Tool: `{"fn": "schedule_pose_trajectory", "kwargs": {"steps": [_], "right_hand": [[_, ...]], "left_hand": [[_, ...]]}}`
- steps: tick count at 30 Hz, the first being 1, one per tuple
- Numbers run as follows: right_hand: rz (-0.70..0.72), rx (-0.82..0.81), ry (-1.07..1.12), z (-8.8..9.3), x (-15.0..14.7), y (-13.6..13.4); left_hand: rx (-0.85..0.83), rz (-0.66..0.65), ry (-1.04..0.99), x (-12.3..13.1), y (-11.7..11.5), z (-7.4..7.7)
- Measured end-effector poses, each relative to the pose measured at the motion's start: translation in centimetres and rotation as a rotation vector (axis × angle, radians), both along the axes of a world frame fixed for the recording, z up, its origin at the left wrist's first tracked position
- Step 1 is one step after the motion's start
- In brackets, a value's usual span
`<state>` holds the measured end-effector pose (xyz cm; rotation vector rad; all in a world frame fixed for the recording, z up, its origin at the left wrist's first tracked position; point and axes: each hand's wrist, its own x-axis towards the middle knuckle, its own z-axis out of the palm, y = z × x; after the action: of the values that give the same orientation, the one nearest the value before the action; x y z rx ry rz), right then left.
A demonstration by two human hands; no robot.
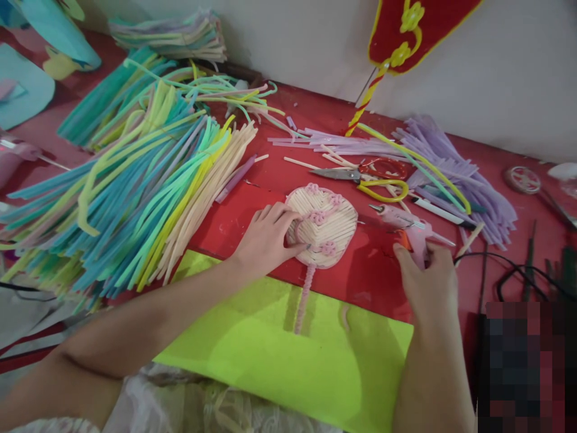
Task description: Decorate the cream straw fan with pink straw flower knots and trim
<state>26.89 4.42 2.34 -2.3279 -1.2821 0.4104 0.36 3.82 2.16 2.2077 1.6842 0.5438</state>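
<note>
A round cream fan (347, 219) with pink flowers and a twisted pink handle lies partly over a yellow-green sheet (270, 361). My left hand (268, 237) is on the fan's left edge, thumb and fingers pinching a thin pink curved piece (296, 231). To the right, my right hand (428, 273) is wrapped round the grip of a pink glue gun (403, 219), whose nozzle points left toward the fan. A small pale curved strip (345, 317) rests on the sheet, right of the handle.
Bundles of coloured fuzzy stems (135, 198) cover the left side. Behind the fan are scissors (383, 186) and purple stems (464, 174). A white-and-black pen-like tool (439, 210) lies behind the gun. A black cord (500, 261) runs at the right. A red fan (415, 30) leans against the wall.
</note>
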Motion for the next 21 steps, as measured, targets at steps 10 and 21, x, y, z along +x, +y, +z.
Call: {"fn": "schedule_pose_trajectory", "kwargs": {"steps": [10, 21], "right_hand": [[0.016, 0.133, -0.198, -0.2, 1.0, -0.3], [0.614, 0.589, -0.219, 1.2, -5.8, -2.8]], "left_hand": [[-0.006, 0.000, 0.001, 0.0, 0.0, -0.1], [-0.043, 0.026, -0.021, 0.2, 0.1, 0.2]]}}
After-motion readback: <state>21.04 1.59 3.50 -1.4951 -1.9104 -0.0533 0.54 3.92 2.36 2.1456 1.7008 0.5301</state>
